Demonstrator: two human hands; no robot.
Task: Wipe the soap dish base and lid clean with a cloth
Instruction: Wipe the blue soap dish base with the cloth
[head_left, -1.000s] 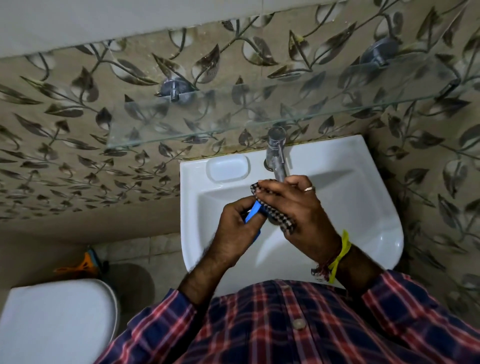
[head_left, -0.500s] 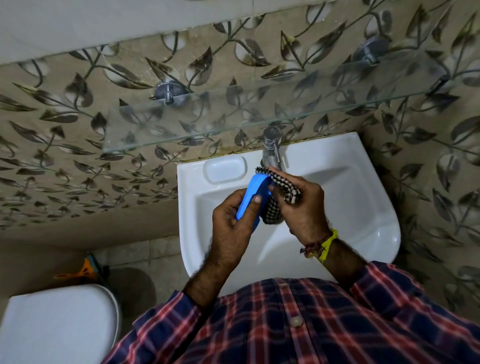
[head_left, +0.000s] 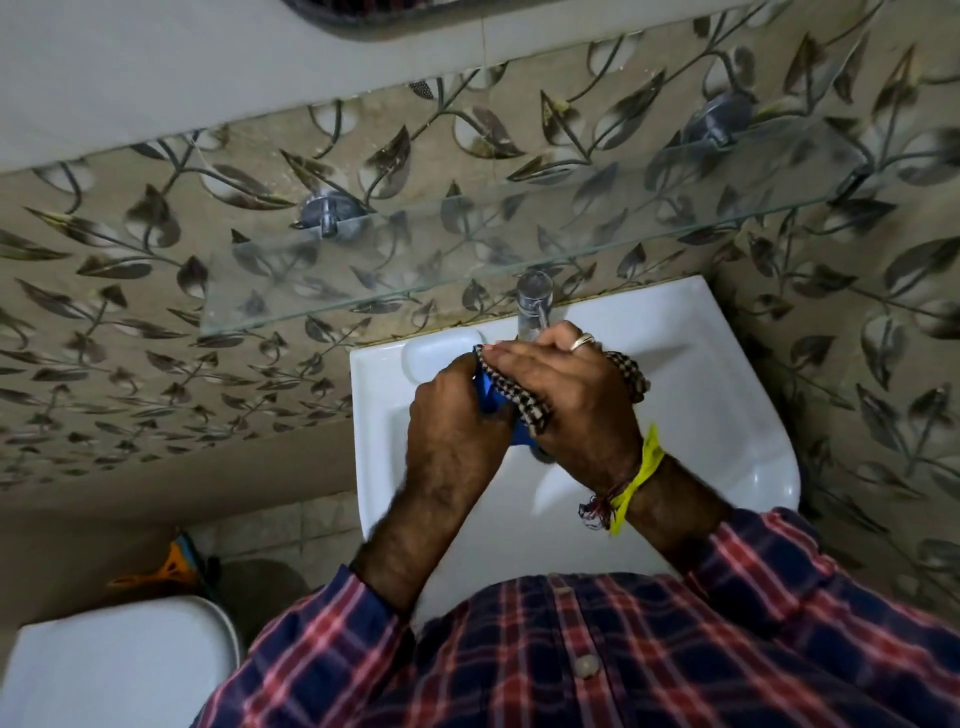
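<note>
Blue soap dish (head_left: 491, 400) now mostly cloth-covered (head_left: 535, 410).

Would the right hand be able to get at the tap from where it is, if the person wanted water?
Probably yes. The right hand sits just in front of the tap with nothing between them. But it is pressing the checked cloth against the blue soap dish piece, so it would have to let go first.

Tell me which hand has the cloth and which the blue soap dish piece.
The right hand, wearing the ring and yellow wrist thread, presses the checked cloth over the blue soap dish piece; the left hand grips that piece.
</note>
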